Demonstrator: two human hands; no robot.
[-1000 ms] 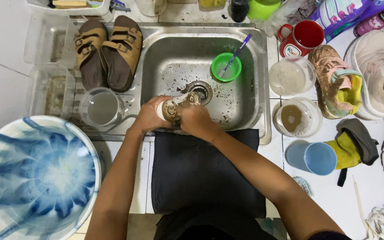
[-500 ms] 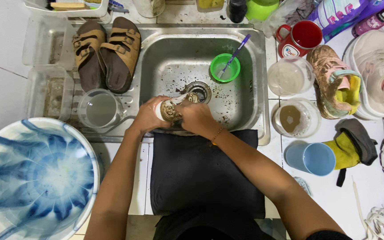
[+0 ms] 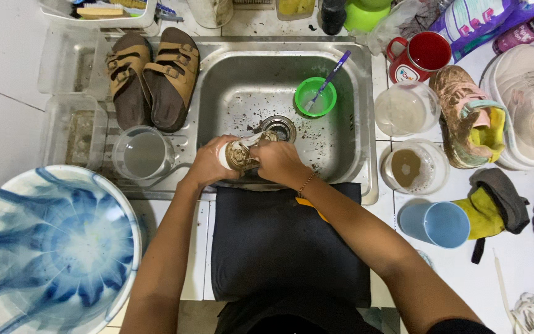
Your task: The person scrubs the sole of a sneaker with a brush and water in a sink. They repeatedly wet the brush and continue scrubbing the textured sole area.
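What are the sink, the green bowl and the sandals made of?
Sink: looks like stainless steel, a brushed grey sheen with dull reflections, speckled with dirt.
Green bowl: probably plastic, a uniform bright colour with a thin, smooth rim.
Sandals: tan straps with buckles that look like leather or suede, possibly synthetic; dark, matte moulded footbeds, material unclear.

white tiled counter [image 3: 7, 117], steel sink [image 3: 366, 154]

Both hands [image 3: 248, 162] around a muddy shoe [image 3: 240, 154] over the sink [image 3: 242, 80]
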